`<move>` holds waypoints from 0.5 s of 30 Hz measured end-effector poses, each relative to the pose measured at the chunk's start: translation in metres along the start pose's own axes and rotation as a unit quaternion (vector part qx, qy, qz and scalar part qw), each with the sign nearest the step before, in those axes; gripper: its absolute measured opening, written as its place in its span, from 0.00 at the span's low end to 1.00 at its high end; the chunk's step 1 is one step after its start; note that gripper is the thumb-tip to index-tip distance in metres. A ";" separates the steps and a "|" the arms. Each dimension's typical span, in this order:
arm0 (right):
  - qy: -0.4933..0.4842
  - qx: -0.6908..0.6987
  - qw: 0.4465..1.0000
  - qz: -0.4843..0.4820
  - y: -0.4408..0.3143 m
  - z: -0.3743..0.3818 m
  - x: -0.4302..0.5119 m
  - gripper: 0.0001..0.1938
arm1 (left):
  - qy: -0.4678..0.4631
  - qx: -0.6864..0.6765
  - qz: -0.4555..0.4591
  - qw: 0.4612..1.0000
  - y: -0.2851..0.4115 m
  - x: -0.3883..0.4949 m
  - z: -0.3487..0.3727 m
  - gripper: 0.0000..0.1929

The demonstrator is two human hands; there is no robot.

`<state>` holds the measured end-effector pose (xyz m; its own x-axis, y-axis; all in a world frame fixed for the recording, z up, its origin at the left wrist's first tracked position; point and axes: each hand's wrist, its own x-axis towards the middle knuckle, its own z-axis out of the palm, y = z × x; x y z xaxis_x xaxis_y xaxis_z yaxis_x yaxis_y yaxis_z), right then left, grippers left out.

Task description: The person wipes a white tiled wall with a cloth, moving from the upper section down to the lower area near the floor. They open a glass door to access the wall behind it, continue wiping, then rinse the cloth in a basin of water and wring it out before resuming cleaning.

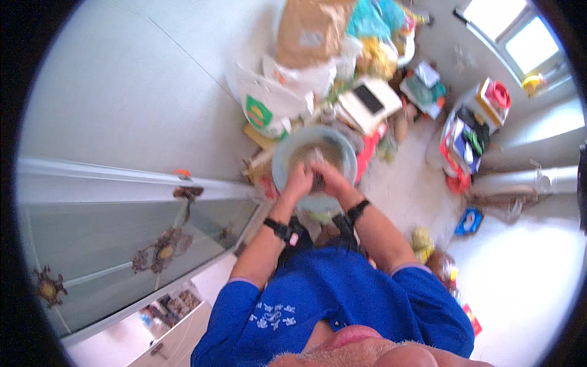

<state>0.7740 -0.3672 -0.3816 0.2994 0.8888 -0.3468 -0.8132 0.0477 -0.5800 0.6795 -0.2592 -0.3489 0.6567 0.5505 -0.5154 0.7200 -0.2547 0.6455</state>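
A pale blue-green basin (283, 153) lies in front of me, with murky brownish liquid (337, 156) in it. Both hands are together over its middle. My left hand (300, 179) comes from the left and my right hand (328, 176) from the right, their fingers meeting around something small and blurred; I cannot tell what it is or which hand holds it. Each wrist wears a black band.
White plastic bags (275, 103), a brown paper bag (314, 32) and a box with a dark phone-like object (368, 99) lie beyond the basin. A bin or bag of mixed items (467, 137) stands right. A glass-panelled door (114, 238) is at left.
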 end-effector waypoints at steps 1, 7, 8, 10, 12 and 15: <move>0.011 0.035 0.999 0.022 0.000 0.001 -0.004 0.14 | -0.029 0.041 0.011 0.999 -0.001 0.003 -0.007 0.25; 0.077 0.046 0.993 0.072 -0.002 0.023 -0.002 0.15 | 0.035 -0.104 0.163 0.981 -0.020 -0.007 -0.022 0.29; 0.074 0.028 0.994 0.069 -0.004 0.027 -0.003 0.19 | 0.024 -0.197 0.137 0.970 -0.020 -0.010 -0.022 0.32; 0.034 0.037 0.995 0.082 -0.007 0.037 -0.001 0.22 | -0.033 -0.383 0.091 0.919 -0.015 -0.016 -0.023 0.40; 0.033 0.022 0.994 0.102 -0.011 0.046 -0.003 0.26 | -0.064 -0.477 0.077 0.873 -0.007 -0.022 -0.026 0.38; 0.017 0.040 0.993 0.107 -0.021 0.058 -0.008 0.28 | -0.074 -0.514 0.096 0.849 0.005 -0.027 -0.032 0.35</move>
<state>0.7595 -0.3490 -0.3243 0.1312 0.8666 -0.4815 -0.8964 -0.1038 -0.4310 0.6583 -0.2504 -0.3135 0.8154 0.4520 -0.3616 0.0703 0.5428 0.8369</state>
